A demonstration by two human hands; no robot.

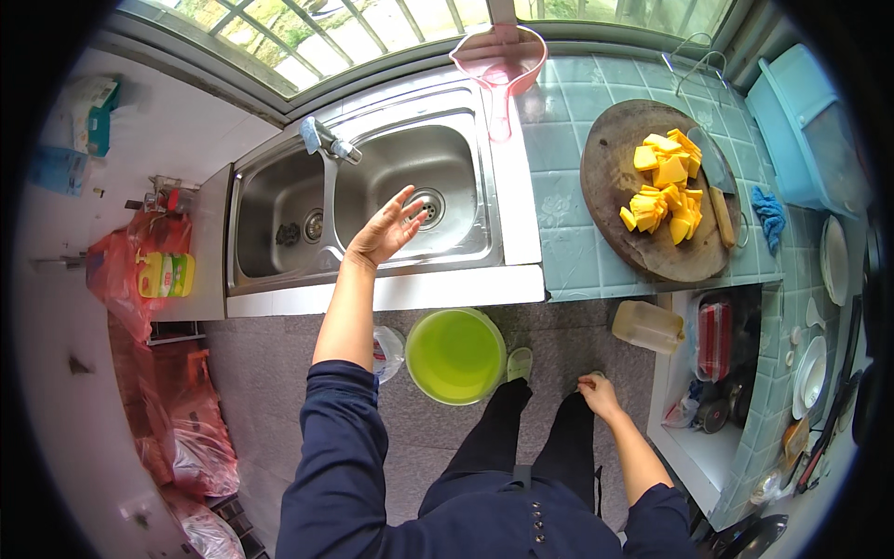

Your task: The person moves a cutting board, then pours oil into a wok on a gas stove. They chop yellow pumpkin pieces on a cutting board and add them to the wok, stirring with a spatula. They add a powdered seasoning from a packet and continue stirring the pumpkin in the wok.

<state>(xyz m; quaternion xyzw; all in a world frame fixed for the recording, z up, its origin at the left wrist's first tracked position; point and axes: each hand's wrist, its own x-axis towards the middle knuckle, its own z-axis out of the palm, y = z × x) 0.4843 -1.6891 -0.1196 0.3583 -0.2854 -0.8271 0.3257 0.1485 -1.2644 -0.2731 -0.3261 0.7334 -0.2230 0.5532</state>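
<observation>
My left hand [387,227] is held out over the near rim of the stainless steel double sink [405,157], palm up with the fingers apart and nothing in it. Low beside my right leg hangs my right hand [597,395], its fingers curled; whether anything is in them is hidden. On the tiled counter to the right lies a round wooden chopping board [618,175]. Several yellow-orange slices, apparently pumpkin [663,189], are heaped on it. A cleaver [714,168] with a wooden handle rests along the board's right side. The tap [332,143] reaches over the larger basin.
A pink plastic ladle [503,59] sits behind the counter near the window. On the floor stand a green basin [455,356] and a plastic bag [386,354]. A yellowish jug [648,326] is by the open cupboard. A blue cloth [768,216] and a blue bin [803,133] are at right.
</observation>
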